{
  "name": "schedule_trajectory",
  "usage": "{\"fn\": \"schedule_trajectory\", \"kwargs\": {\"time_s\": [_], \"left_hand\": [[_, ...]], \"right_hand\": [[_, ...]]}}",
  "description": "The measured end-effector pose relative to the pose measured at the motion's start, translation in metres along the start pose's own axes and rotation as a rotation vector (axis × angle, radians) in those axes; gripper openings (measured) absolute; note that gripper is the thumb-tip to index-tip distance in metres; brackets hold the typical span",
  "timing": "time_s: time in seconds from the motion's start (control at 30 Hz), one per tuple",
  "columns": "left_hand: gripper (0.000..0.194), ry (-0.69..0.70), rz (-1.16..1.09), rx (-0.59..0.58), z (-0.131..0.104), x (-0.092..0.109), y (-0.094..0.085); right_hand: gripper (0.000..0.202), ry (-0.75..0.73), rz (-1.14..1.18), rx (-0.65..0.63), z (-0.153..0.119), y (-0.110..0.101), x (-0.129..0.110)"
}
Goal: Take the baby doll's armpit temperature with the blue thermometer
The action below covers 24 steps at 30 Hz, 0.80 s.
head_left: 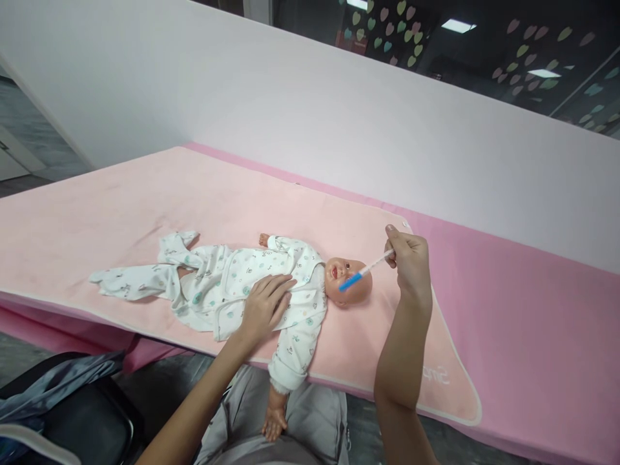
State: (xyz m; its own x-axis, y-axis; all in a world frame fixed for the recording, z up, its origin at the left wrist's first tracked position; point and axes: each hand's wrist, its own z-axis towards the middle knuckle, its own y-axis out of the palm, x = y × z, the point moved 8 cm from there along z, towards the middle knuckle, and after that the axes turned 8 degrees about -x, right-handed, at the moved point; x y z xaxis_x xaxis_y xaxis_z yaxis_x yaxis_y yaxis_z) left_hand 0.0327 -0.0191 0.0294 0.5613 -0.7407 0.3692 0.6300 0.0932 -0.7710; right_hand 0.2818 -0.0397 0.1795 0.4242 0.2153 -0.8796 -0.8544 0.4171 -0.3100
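Lying face-up on the pink towel (145, 213), the baby doll (271, 287) wears a white printed romper, its head toward three o'clock. The left hand (264, 309) rests flat and open on its chest. At three o'clock of the head, the right hand (411, 258) pinches a thin white stick with a blue tip (361, 274), which touches the doll's cheek. One doll arm hangs over the surface edge at six o'clock.

Glossy plastic doll (349, 282), matt cloth blanket (271, 206)
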Motion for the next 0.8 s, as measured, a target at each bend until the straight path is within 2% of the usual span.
{"fn": "schedule_trajectory", "kwargs": {"time_s": [0.23, 0.43, 0.57, 0.63, 0.8], "left_hand": [[0.030, 0.005, -0.008, 0.000, 0.000, 0.000, -0.001], [0.029, 0.092, -0.043, -0.022, -0.003, 0.007, -0.004], [0.028, 0.081, -0.034, -0.046, -0.003, 0.007, -0.002], [0.030, 0.079, -0.020, -0.047, -0.004, 0.007, -0.001], [0.033, 0.053, 0.032, -0.087, -0.001, 0.010, -0.002]], "right_hand": [[0.054, 0.014, 0.024, -0.019, -0.001, 0.002, -0.001], [0.054, -0.006, -0.008, -0.020, -0.001, 0.001, -0.002], [0.052, -0.022, -0.049, 0.018, 0.000, -0.001, -0.003], [0.051, -0.014, -0.074, -0.016, 0.001, 0.003, -0.001], [0.046, 0.035, -0.106, -0.200, 0.002, 0.020, 0.005]]}}
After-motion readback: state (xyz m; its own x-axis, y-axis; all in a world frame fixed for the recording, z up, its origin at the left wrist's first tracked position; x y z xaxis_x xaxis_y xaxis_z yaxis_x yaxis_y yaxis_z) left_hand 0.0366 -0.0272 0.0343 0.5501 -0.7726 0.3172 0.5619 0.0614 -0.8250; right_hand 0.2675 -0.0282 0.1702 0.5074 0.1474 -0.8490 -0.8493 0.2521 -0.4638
